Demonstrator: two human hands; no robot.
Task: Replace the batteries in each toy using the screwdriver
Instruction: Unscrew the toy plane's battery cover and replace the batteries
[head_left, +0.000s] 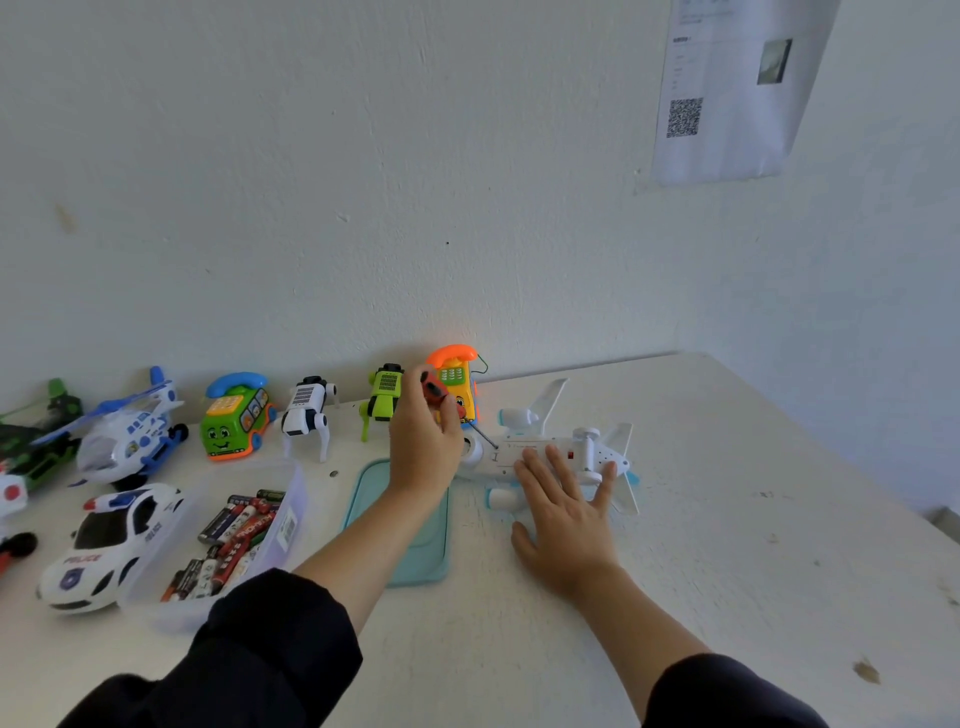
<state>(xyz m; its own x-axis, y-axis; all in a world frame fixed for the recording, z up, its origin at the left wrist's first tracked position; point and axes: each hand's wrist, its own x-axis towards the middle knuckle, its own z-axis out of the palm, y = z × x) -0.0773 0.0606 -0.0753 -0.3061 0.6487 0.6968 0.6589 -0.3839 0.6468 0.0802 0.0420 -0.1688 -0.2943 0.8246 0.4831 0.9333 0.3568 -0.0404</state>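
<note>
1. The toy airplane (550, 457) lay belly-up near the back edge of the surface (727, 519), close to the wall, and the right hand (563, 512) pressed it flat with straight, spread fingers.
2. The left hand (423, 441) had its fingers curled round the red-handled screwdriver (441, 400), the thin shaft slanting down onto the plane's underside, apparently at the battery cover.
3. That plane looked like light, hollow, hard plastic: likely to skid or rock on its engines, so pinning the fuselage made sense. The thin wings and tail fins seemed the fragile parts, best left alone.
4. The screwdriver looked small and stiff; a tiny screw could easily strip or roll off.
5. Just behind the left hand stood the orange toy phone (457, 379) and the green robot dog (384, 397), crowding the handle's swing.
6. The teal tray (415, 545) lay under the left forearm, and the clear battery box (234, 540) sat toward the left edge, beside the police car (104, 551).
</note>
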